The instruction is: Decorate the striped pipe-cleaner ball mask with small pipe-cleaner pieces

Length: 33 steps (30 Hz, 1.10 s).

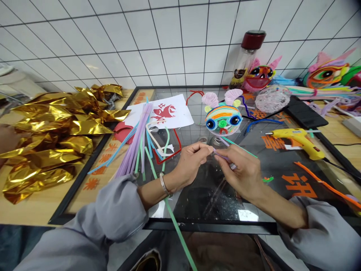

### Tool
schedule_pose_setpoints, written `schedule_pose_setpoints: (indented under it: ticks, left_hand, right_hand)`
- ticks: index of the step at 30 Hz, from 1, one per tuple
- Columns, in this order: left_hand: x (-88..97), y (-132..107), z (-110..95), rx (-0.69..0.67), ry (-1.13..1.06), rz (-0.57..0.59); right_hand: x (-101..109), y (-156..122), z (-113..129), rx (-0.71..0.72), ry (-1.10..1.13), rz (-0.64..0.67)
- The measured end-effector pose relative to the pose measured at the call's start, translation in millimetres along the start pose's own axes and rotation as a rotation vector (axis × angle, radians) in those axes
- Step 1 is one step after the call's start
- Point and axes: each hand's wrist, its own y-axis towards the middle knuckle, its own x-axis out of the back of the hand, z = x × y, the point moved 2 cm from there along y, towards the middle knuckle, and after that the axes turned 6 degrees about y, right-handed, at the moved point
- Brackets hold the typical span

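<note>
Lilac strip — pinched between both hands, above glossy tabletop

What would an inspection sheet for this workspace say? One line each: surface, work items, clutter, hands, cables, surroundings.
Surface: glossy panel, glare near its front edge.
Work items: purple strip between the hands; decorated animal head just beyond.
Clutter: strip bundle, printed paper, gold foil at left; yellow glue gun, phone at right.
Hands: left hand and right hand pinch the purple strip.
Cables: black cord runs from the glue gun toward the right edge.
Surroundings: white tiled wall behind; red-lidded jar near it.
</note>
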Motion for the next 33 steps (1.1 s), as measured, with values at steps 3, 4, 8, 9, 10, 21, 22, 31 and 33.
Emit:
schedule_pose_setpoints:
  ticks: [3,4,8,9,10,21,22,31,33]
  left_hand:
    - [-4.3,-2,3,0.073,-0.094,-0.010]
    - [-5.8,-4,3,0.095,-0.129,-0.018]
    - [-12.0,-10,5,0.155,-0.232,-0.067]
    - [-13.5,-11,6,0.172,-0.253,-0.076]
    - [-14.8,-13,7,0.191,-0.276,-0.083]
    - [-17.7,-15,5,0.198,-0.301,0.011]
    - [-16.8,-15,4,0.190,-0.280,0.024]
    - [0.3,-6,-4,0.028,0.117,0.138]
    - [3.1,-4,-6,0.035,0.168,0.200]
  right_hand:
    - [-5,-4,1,0.069,-0.073,-0.031]
    - [-6,-5,1,0.074,-0.100,-0.032]
    - [-8,-6,1,0.031,-0.199,-0.048]
    - [-8,-6,2,0.021,-0.213,-0.059]
    - [-7,-6,2,0.011,-0.219,-0.067]
    - [2,1,-3,-0.289,0.113,-0.076]
    - [3,1,-4,-0.303,0.134,-0.073]
    - [5,6,-13,-0.340,0.341,0.012]
    - [6,8,-15,-0.359,0.410,0.065]
